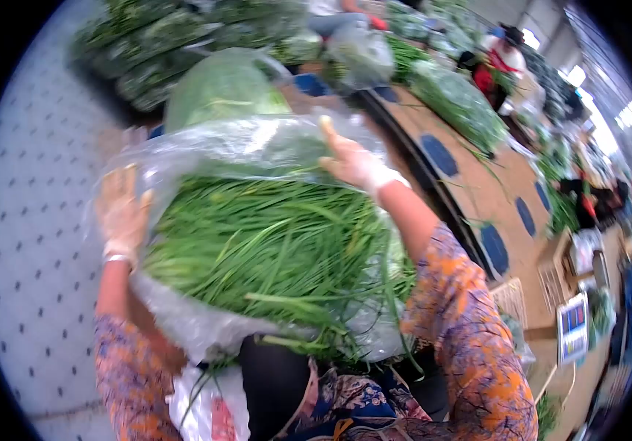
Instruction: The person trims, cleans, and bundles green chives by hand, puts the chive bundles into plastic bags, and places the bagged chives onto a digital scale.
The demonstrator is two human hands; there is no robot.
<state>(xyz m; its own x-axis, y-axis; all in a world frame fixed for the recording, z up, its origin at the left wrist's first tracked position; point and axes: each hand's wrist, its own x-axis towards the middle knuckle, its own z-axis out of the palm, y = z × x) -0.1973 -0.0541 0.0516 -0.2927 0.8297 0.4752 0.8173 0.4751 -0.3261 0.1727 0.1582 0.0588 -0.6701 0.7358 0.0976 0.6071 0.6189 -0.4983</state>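
Observation:
A large clear plastic bag (250,143) lies in front of me, its mouth spread wide. Inside is a thick heap of long, flat green leaves (272,235) that look like garlic chives; some stalks hang loose toward my lap. My left hand (123,209), in a thin pale glove, rests against the bag's left side with its fingers stretched out. On the far right part of the plastic is my right hand (356,163), also gloved, its fingers spread apart. Just beyond stands another filled plastic bag (220,88) of greens.
Bagged greens (162,44) are piled at the back left. A long brown table (470,184) with dark blue oval patches runs to my right, bearing a bag of greens (455,103). A person (503,59) works farther back. A framed display (573,328) stands at right.

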